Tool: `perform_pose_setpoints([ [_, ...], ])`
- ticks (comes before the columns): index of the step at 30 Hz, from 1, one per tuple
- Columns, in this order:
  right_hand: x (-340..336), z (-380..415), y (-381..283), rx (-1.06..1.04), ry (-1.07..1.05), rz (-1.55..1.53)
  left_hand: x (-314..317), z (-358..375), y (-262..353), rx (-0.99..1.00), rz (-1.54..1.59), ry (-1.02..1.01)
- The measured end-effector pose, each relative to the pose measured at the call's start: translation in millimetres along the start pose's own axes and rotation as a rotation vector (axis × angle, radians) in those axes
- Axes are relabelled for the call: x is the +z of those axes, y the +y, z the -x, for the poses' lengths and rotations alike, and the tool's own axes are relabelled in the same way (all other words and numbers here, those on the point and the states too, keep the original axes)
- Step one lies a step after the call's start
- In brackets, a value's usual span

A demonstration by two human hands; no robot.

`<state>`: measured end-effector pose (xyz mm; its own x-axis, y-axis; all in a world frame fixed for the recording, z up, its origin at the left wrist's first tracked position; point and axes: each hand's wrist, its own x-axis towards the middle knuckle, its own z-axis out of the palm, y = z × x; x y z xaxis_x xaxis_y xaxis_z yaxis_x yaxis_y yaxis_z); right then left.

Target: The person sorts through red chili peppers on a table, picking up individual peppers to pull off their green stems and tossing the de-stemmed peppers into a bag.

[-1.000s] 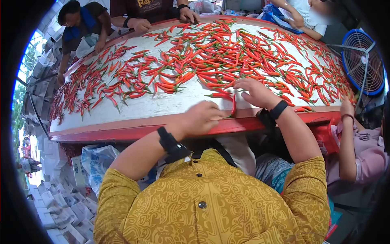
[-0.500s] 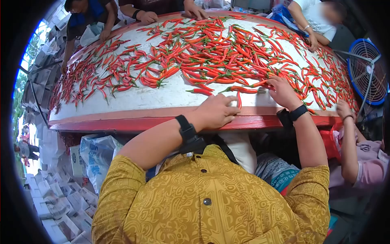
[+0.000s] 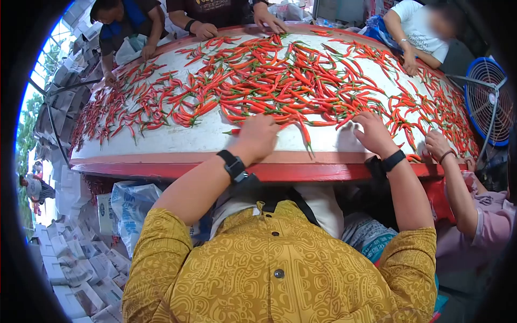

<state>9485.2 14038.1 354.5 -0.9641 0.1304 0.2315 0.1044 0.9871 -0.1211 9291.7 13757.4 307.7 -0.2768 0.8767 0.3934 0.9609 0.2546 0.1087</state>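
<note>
A big round table with a white top point(image 3: 204, 141) and a red rim point(image 3: 301, 171) is strewn with red chillies point(image 3: 280, 81). My left hand point(image 3: 257, 138) lies at the near edge of the pile with its fingers curled over a few chillies; one chilli point(image 3: 231, 131) pokes out to its left. What it grips is hidden. My right hand point(image 3: 374, 132) rests with fingers spread on chillies further right. One long chilli point(image 3: 306, 134) lies between my hands, pointing at the rim.
Another person's hand point(image 3: 437, 145) picks at chillies at my right. Other people lean on the far rim point(image 3: 204, 28). A blue fan point(image 3: 489, 99) stands at the right. A white printed bag point(image 3: 132, 207) and stacked boxes point(image 3: 75, 269) lie below left.
My left hand has left the red rim and gone forward onto the pile, fingers now curled. My right hand has stayed on the chillies at the right. The person's hand at the right has come closer.
</note>
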Motion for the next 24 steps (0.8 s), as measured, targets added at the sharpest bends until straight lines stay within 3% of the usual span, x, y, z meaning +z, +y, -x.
perform_pose_setpoints([
  [2,-4.6,6.2,8.1,0.116,-0.061,-0.047,-5.7,2.8,-18.4,-0.052,-0.169,0.117],
  [3,-12.5,7.3,4.8,0.252,-0.222,-0.105,-13.6,1.5,-21.9,-0.096,-0.199,0.114],
  [4,-9.5,13.7,11.1,0.253,-0.218,-0.110,-15.0,-1.4,-21.2,-0.092,-0.204,0.112],
  [6,-3.9,27.0,25.6,0.176,-0.464,-0.169,-15.0,-8.3,-14.9,-0.175,0.146,0.117],
  [7,-7.6,27.5,28.5,0.261,-0.528,-0.198,-10.6,-14.7,-5.4,-0.224,0.333,0.054],
  [8,-7.2,28.6,37.8,0.268,-0.528,-0.200,-4.6,-21.0,6.8,-0.220,0.337,0.050],
  [10,-2.0,32.0,59.1,0.208,-0.248,-0.098,1.4,-32.8,38.2,-0.044,0.539,-0.195],
  [11,0.1,37.8,64.8,0.153,-0.108,0.008,7.6,-36.2,52.6,-0.045,0.541,-0.196],
  [14,-6.9,43.1,80.0,0.044,0.047,-0.021,21.3,-45.9,76.6,0.072,0.405,-0.105],
  [15,-19.1,46.5,77.8,0.049,-0.025,-0.150,27.6,-49.5,77.6,0.027,0.325,-0.089],
  [22,-35.0,89.1,111.3,0.185,-0.310,-0.195,30.4,-68.5,50.6,-0.236,-0.189,0.021],
  [24,-33.6,89.2,136.8,0.242,-0.323,-0.068,23.6,-76.7,52.5,-0.218,-0.094,0.111],
])
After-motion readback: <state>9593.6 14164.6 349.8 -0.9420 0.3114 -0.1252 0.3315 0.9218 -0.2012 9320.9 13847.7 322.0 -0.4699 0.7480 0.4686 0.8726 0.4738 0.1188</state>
